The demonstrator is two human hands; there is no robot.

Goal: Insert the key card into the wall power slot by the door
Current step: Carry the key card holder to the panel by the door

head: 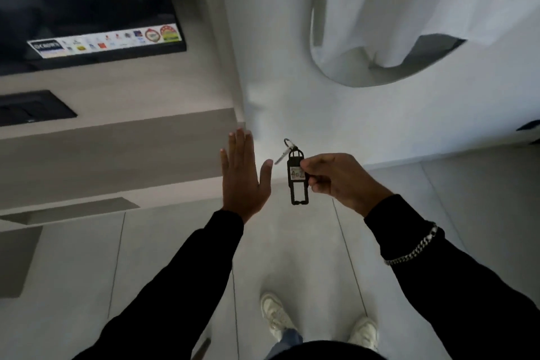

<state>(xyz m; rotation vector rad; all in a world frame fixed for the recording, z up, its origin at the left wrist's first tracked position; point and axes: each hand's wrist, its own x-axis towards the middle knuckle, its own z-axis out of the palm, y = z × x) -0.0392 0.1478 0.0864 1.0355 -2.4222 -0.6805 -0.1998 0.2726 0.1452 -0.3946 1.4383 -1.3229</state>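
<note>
Right fingers (pixel 309 168) pinch key card (pixel 298 181); left fingers (pixel 239 149) spread, empty; pale tiled floor (pixel 175 257), white wall (pixel 380 126).

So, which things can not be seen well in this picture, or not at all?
- Wall power slot: nowhere in the head view.
- Door: not in view either.
- Key tag: the right hand covers its right edge; the handwritten label is too blurred to read surely.
- Key: small and blurred, shape unclear.
- TV: cut off by the top and left edges; its stickers are too small to read.
- Left hand: only its back shows, palm hidden.
</note>
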